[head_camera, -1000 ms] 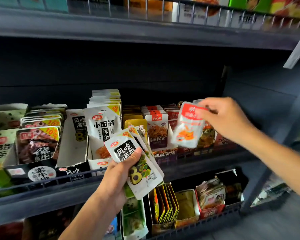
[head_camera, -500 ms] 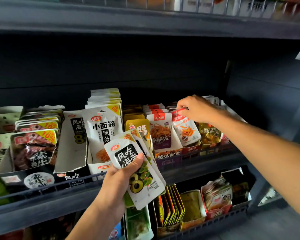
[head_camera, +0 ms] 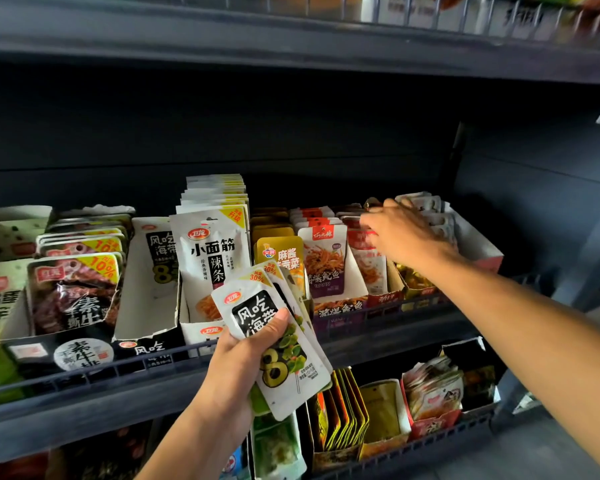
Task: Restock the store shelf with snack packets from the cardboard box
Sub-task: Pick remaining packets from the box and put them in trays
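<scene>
The left hand [head_camera: 238,362] grasps a fan of kelp packets [head_camera: 278,344] before the shelf's [head_camera: 84,407] front rail. The right hand [head_camera: 400,233] rests among upright red packets [head_camera: 368,258]; its grip cannot be determined.

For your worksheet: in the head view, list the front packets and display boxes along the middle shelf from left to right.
Dark meat-picture packet → empty white kelp box → white spicy-strip packet → yellow packet → purple-fronted packet → red-topped packet, under the right hand.

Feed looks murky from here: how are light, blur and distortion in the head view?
Head view: the shelf recess is dark, so the rear packets fade; the top shelf's wire rail is blurred; wide-angle bending curves the shelf edges; print on the seaweed packets in the left hand is sharp; the right hand is slightly soft.
</scene>
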### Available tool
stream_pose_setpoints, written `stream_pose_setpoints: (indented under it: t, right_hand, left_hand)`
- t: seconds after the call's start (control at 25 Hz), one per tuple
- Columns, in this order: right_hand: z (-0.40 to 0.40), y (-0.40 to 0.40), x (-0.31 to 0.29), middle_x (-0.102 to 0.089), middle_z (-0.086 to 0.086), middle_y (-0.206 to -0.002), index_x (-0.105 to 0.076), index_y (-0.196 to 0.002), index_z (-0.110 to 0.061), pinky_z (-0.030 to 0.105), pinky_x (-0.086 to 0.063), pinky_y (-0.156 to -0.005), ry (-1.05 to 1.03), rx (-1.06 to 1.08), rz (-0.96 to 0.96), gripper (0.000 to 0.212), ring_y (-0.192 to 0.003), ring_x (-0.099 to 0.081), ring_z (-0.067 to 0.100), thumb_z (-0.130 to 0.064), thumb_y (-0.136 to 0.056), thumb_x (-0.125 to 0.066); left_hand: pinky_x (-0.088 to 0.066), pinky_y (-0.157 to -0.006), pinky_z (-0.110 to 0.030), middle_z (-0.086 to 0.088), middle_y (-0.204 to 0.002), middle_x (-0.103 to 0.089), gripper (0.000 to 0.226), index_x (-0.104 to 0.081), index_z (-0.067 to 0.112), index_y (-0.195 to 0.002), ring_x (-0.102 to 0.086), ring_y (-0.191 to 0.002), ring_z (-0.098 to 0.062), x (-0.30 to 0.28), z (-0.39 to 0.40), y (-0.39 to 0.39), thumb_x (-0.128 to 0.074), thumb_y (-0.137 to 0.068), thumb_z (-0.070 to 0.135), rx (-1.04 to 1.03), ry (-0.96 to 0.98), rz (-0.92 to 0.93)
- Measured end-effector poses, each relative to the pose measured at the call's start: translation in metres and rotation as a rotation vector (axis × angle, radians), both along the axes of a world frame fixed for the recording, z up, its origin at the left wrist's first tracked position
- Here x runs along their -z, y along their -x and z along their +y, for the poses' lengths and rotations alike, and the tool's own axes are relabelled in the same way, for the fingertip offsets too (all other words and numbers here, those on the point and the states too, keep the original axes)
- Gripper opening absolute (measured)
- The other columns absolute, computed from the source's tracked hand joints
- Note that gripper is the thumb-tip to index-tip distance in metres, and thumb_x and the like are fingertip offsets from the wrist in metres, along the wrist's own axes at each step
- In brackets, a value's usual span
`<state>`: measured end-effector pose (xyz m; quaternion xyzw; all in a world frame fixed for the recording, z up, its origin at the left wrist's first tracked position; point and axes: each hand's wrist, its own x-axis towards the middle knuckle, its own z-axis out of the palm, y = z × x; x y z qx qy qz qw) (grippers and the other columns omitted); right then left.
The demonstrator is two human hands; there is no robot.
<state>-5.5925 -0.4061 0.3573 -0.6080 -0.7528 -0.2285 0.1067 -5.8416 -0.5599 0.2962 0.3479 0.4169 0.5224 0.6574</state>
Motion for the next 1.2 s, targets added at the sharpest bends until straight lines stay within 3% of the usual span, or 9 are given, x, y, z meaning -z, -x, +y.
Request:
stream_pose_setpoints:
  t: [0.16, 0.28, 0.4, 0.48, 0.6, 0.84, 1.0, 1.08, 1.2]
  right_hand:
    - [-0.012, 0.008, 0.01, -0.062, 0.002, -0.107, -0.058, -0.118, -0.018, 0.039, -0.037, -0.098, -0.028, -0.003, -0.255, 0.032, -0.102, -0.053, 0.021, -0.008, -0.088, -0.058]
    - [-0.031, 0.01, 0.003, -0.052, -0.005, -0.071, -0.058, -0.079, -0.019, 0.041, -0.047, -0.096, 0.473, -0.034, -0.271, 0.019, -0.073, -0.053, 0.016, -0.006, -0.09, -0.05]
    - [-0.033, 0.02, -0.003, -0.057, 0.0, -0.1, -0.062, -0.11, -0.013, 0.039, -0.041, -0.097, 0.91, 0.138, -0.439, 0.031, -0.09, -0.052, 0.021, -0.003, -0.095, -0.037]
    - [-0.025, 0.025, 0.002, -0.046, 0.01, -0.146, -0.045, -0.143, -0.009, 0.051, -0.023, -0.116, 0.918, 0.229, -0.515, 0.048, -0.132, -0.042, 0.031, -0.009, -0.096, -0.035]
    - [-0.02, 0.024, 0.008, -0.03, 0.011, -0.16, -0.031, -0.153, -0.017, 0.059, 0.017, -0.117, 0.736, 0.234, -0.508, 0.056, -0.151, -0.014, 0.028, -0.015, -0.098, -0.04]
    - [-0.037, 0.016, -0.003, -0.067, 0.001, -0.12, -0.061, -0.123, -0.022, 0.043, -0.01, -0.125, 0.474, 0.02, -0.329, 0.036, -0.118, -0.057, 0.016, -0.006, -0.095, -0.044]
    - [-0.09, 0.037, -0.008, -0.072, -0.006, -0.094, -0.071, -0.107, -0.023, 0.016, -0.048, -0.076, 0.129, -0.162, 0.335, 0.026, -0.08, -0.065, 0.008, -0.012, -0.098, -0.048]
    - [-0.14, 0.067, 0.004, -0.068, -0.017, -0.105, -0.062, -0.119, -0.029, 0.013, -0.048, -0.065, 0.334, -0.33, 0.791, 0.025, -0.082, -0.067, 0.003, -0.028, -0.094, -0.062]
    - [-0.202, 0.114, 0.044, -0.061, -0.029, -0.107, -0.039, -0.123, -0.054, 0.02, -0.055, -0.072, 0.694, -0.361, 1.076, 0.06, -0.09, -0.066, -0.004, -0.034, -0.082, -0.078]
  left_hand:
    - [-0.057, -0.087, -0.052, -0.016, -0.102, -0.076, 0.037, -0.068, 0.012, -0.114, -0.074, -0.091, -0.037, 0.001, -0.001, 0.003, -0.073, -0.079, 0.022, -0.006, -0.004, 0.002]
    - [-0.057, -0.087, -0.053, -0.016, -0.103, -0.076, 0.036, -0.068, 0.013, -0.114, -0.073, -0.092, -0.038, 0.004, -0.001, 0.006, -0.074, -0.08, 0.022, -0.019, -0.001, -0.009]
    - [-0.053, -0.092, -0.06, -0.017, -0.105, -0.075, 0.041, -0.067, 0.014, -0.117, -0.072, -0.095, -0.04, 0.003, -0.002, 0.002, -0.075, -0.078, 0.023, -0.009, 0.015, -0.031]
    - [-0.052, -0.094, -0.06, -0.017, -0.105, -0.075, 0.039, -0.068, 0.013, -0.116, -0.072, -0.095, -0.04, 0.002, -0.004, 0.0, -0.074, -0.078, 0.022, 0.006, 0.008, -0.031]
    - [-0.053, -0.093, -0.058, -0.017, -0.103, -0.075, 0.036, -0.069, 0.013, -0.113, -0.073, -0.093, -0.039, 0.001, -0.007, 0.004, -0.074, -0.079, 0.022, 0.004, -0.001, -0.014]
    - [-0.057, -0.085, -0.053, -0.015, -0.101, -0.076, 0.036, -0.07, 0.013, -0.111, -0.073, -0.091, -0.038, 0.003, -0.01, 0.008, -0.075, -0.077, 0.023, -0.002, -0.007, 0.002]
    - [-0.06, -0.077, -0.048, -0.014, -0.098, -0.077, 0.032, -0.071, 0.014, -0.105, -0.074, -0.087, -0.036, 0.001, -0.015, 0.008, -0.078, -0.076, 0.022, -0.009, -0.04, 0.047]
    - [-0.059, -0.072, -0.043, -0.015, -0.097, -0.076, 0.028, -0.073, 0.013, -0.102, -0.075, -0.084, -0.035, 0.002, -0.021, 0.009, -0.079, -0.075, 0.02, -0.017, -0.055, 0.091]
    - [-0.058, -0.081, -0.046, -0.017, -0.104, -0.075, 0.027, -0.072, 0.011, -0.108, -0.073, -0.092, -0.036, 0.005, -0.037, 0.019, -0.071, -0.085, 0.024, 0.041, -0.032, 0.093]
